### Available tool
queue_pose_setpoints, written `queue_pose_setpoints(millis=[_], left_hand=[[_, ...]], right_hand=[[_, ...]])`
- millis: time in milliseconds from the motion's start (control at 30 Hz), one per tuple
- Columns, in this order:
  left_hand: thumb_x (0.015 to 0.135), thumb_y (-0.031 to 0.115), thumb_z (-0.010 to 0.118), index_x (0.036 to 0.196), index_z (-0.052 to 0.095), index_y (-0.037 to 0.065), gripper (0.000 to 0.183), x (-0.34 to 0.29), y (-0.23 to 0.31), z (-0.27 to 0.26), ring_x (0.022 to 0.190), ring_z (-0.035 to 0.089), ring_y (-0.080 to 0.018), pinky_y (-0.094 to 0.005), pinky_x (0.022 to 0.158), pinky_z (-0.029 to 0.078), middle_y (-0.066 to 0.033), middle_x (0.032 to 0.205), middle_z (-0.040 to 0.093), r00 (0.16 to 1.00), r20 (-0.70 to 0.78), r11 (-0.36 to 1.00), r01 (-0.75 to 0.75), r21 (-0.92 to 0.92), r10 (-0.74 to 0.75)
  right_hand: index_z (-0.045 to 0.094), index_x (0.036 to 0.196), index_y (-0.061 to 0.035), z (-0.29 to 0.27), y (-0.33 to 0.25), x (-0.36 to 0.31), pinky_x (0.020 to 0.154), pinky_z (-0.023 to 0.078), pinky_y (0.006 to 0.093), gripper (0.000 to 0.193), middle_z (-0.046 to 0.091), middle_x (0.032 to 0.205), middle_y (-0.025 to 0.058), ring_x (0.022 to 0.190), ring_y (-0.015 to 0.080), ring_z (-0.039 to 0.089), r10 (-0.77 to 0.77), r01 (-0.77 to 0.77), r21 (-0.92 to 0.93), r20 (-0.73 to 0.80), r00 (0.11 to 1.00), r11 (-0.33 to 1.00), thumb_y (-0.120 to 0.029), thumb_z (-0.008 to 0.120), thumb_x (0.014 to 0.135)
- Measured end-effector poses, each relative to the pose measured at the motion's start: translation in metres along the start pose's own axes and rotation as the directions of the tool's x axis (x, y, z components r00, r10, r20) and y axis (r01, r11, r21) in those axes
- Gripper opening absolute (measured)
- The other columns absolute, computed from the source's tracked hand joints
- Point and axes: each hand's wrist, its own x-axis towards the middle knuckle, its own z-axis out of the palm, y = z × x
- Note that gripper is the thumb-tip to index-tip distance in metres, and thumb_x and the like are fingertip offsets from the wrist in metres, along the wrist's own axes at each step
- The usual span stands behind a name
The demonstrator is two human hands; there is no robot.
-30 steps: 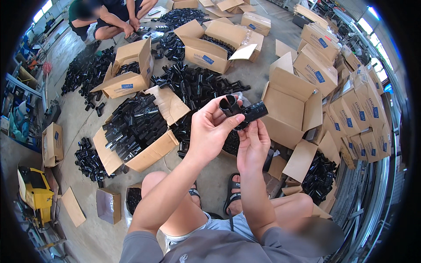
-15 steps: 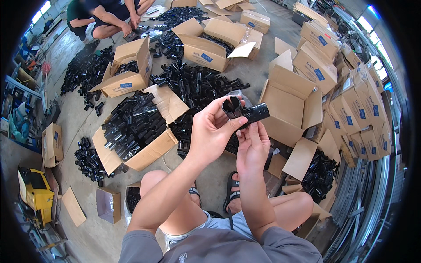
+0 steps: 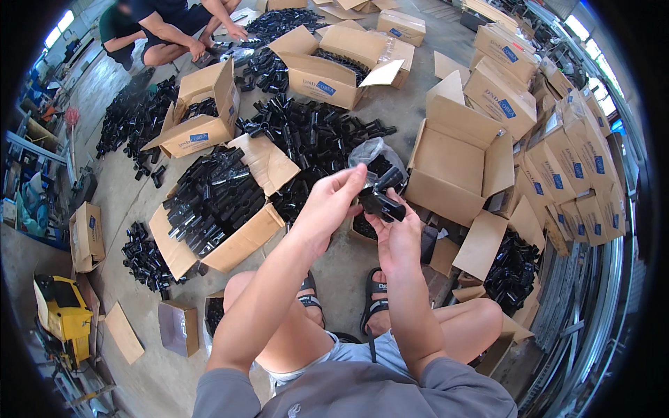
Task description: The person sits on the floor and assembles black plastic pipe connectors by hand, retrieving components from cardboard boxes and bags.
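In front of me, my right hand (image 3: 397, 240) grips a black pipe connector (image 3: 382, 202), a short tube with a second tube branching off. Its fingers wrap the lower part. My left hand (image 3: 333, 205) is right beside the connector, thumb stretched past its upper left side and the fingers loosely apart; some fingertips are partly hidden by it. Beneath and beyond the hands, a clear plastic bag (image 3: 373, 148) lies over more black parts. A large heap of similar connectors (image 3: 313, 132) spreads over the floor behind my left hand.
An open carton packed with connectors (image 3: 244, 240) stands at left. To the right is an open empty carton (image 3: 449, 164), with stacked cartons (image 3: 575, 164) beyond. A carton of small black parts (image 3: 512, 275) is by my right knee. Another person (image 3: 171, 31) crouches far left.
The connector has been turned and lowered slightly, now held in my right hand. My left hand has loosened from around it and shifted a little left and down.
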Motion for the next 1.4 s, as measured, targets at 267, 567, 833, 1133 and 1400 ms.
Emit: queue_pose_setpoints(millis=[267,567,833,1133,1400], left_hand=[[0.104,0.029,0.060,0.117,0.069,0.009,0.026,0.011,-0.019,-0.007,0.089,0.068,-0.0102,-0.0297,0.083,0.056,0.0001,0.102,0.072,0.991,0.101,0.981,0.099,-0.166,-0.083],[0.105,0.030,0.057,0.116,0.059,0.011,0.022,0.013,-0.022,-0.016,0.099,0.067,-0.0134,-0.0352,0.087,0.057,-0.0017,0.109,0.067,0.997,-0.054,0.961,-0.070,-0.268,0.058],[0.106,0.030,0.056,0.119,0.055,0.012,0.022,0.012,-0.012,-0.004,0.107,0.064,-0.0122,-0.0359,0.091,0.054,-0.0050,0.119,0.067,0.996,0.033,0.967,-0.075,-0.243,0.086],[0.104,0.025,0.059,0.119,0.053,0.008,0.023,0.009,-0.013,-0.005,0.102,0.062,-0.0118,-0.0332,0.088,0.054,-0.0035,0.109,0.066,0.980,-0.075,0.969,-0.194,-0.151,0.184],[0.103,0.022,0.060,0.121,0.054,0.007,0.024,0.008,-0.015,-0.002,0.099,0.060,-0.0105,-0.0310,0.084,0.053,-0.0038,0.107,0.066,0.964,-0.105,0.969,-0.245,-0.005,0.244]], right_hand=[[0.067,0.125,-0.0028,-0.006,-0.002,0.017,0.071,0.045,0.0197,0.034,0.064,0.098,-0.0022,0.088,0.0058,0.059,-0.307,0.315,-0.467,0.096,0.947,0.826,-0.025,0.067,0.100],[0.073,0.103,-0.0074,-0.125,0.088,0.104,0.089,0.053,0.0512,0.025,0.072,0.103,0.0215,0.102,0.0420,0.068,-0.270,-0.004,-0.996,-0.029,0.962,0.091,-0.027,0.066,0.090],[0.076,0.104,-0.0092,-0.203,0.154,0.116,0.092,0.056,0.0448,0.036,0.073,0.113,0.0168,0.108,0.0351,0.069,-0.080,-0.355,-0.906,-0.346,0.935,-0.228,-0.022,0.087,0.073],[0.077,0.095,-0.0108,-0.194,0.161,0.118,0.090,0.055,0.0466,0.016,0.073,0.104,0.0201,0.101,0.0381,0.071,-0.070,-0.183,-0.956,-0.172,0.983,-0.227,-0.014,0.066,0.083],[0.078,0.100,-0.0119,-0.199,0.153,0.126,0.089,0.056,0.0454,0.019,0.073,0.105,0.0205,0.103,0.0366,0.071,0.031,-0.053,-0.956,-0.065,0.997,-0.288,-0.018,0.073,0.082]])
